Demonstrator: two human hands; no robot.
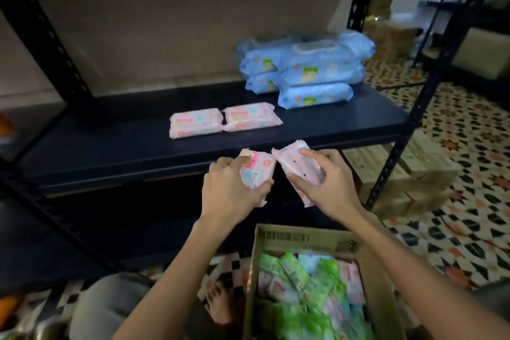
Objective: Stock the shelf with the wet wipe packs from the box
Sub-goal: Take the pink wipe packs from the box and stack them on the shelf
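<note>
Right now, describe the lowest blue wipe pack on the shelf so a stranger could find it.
Find the dark shelf board, then the heap of blue packs at its right end. The lowest blue pack lies at the heap's front, nearest the two pink packs; it alone lies flat on the board with nothing on top.

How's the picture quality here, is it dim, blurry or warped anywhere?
Head view: dim overall, the shelf nearly black; glare glints on the blue packs; the left hand and right hand are fairly sharp; the box contents look soft; wide-angle bending shows on the uprights.
</note>
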